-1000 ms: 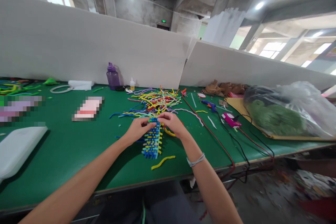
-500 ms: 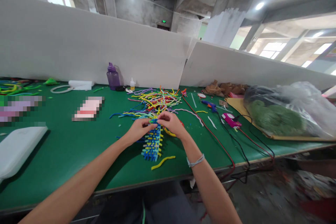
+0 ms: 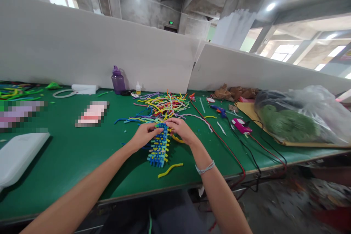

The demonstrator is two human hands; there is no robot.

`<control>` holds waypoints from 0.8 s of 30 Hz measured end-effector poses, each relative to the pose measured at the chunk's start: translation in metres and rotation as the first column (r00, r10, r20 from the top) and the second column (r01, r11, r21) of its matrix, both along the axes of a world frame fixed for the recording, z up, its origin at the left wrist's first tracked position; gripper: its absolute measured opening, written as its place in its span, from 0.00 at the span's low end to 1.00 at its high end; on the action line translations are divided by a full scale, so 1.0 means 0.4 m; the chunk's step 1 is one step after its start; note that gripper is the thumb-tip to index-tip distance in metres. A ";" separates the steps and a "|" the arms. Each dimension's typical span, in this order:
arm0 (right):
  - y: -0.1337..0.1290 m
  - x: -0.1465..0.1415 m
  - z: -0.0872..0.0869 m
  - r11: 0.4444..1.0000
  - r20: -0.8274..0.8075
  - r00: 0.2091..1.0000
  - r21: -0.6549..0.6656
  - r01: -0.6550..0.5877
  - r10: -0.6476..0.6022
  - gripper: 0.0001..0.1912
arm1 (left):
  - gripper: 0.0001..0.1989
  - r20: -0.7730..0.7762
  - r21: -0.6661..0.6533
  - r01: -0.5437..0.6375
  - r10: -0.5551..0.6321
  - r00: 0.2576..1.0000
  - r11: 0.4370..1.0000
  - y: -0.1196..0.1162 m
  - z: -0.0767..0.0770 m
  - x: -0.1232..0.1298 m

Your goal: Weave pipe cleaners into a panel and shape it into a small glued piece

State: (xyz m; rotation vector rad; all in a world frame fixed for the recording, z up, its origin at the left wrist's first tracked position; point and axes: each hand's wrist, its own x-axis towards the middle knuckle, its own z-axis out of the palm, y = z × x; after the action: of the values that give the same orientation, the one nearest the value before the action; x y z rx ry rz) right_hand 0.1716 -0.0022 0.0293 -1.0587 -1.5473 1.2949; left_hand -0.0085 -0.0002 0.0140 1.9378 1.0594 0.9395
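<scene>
While the left hand (image 3: pixel 143 136) pinches the far end of a narrow woven panel of blue, yellow and pale-turquoise fuzzy strands (image 3: pixel 158 149) between thumb and fingers, the right hand (image 3: pixel 179 130) has its fingertips at that end's right corner, though whether they are closed on it cannot be told. Location of the woven panel: middle of a green-topped worktable (image 3: pixel 93 161), just in front of a loose multicoloured heap of fuzzy strands (image 3: pixel 168 105); nearer the front edge, one wavy yellow strand (image 3: pixel 170 169); to the right, one blue-and-orange glue gun (image 3: pixel 219 110).
</scene>
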 end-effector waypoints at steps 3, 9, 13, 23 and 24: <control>-0.002 0.001 -0.001 1.000 0.008 1.000 0.026 0.003 -0.003 0.10 | 0.17 0.015 -0.006 0.001 -0.001 1.000 1.000 -0.001 0.001 0.001; -0.001 0.006 -0.006 0.994 -0.003 1.000 0.111 0.007 -0.007 0.09 | 0.17 -0.006 -0.025 0.000 0.000 1.000 1.000 -0.002 -0.002 0.002; 0.002 0.004 -0.007 0.994 -0.004 1.000 0.104 0.019 -0.019 0.08 | 0.17 -0.017 -0.017 -0.001 0.001 1.000 1.000 0.001 -0.002 0.001; -0.009 0.000 0.000 0.996 0.069 0.998 0.084 -0.011 0.005 0.09 | 0.18 -0.086 0.062 0.036 -0.030 0.996 0.997 0.009 -0.015 0.002; -0.009 0.000 0.000 0.996 0.070 0.998 0.093 -0.012 0.005 0.09 | 0.18 -0.083 0.052 0.046 -0.041 0.996 0.998 0.009 -0.016 0.001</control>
State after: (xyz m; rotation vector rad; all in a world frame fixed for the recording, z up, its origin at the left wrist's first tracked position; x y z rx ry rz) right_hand 0.1717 -0.0059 0.0294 -1.0486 -1.6498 1.1907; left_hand -0.0079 0.0033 0.0076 2.0509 1.0436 0.8796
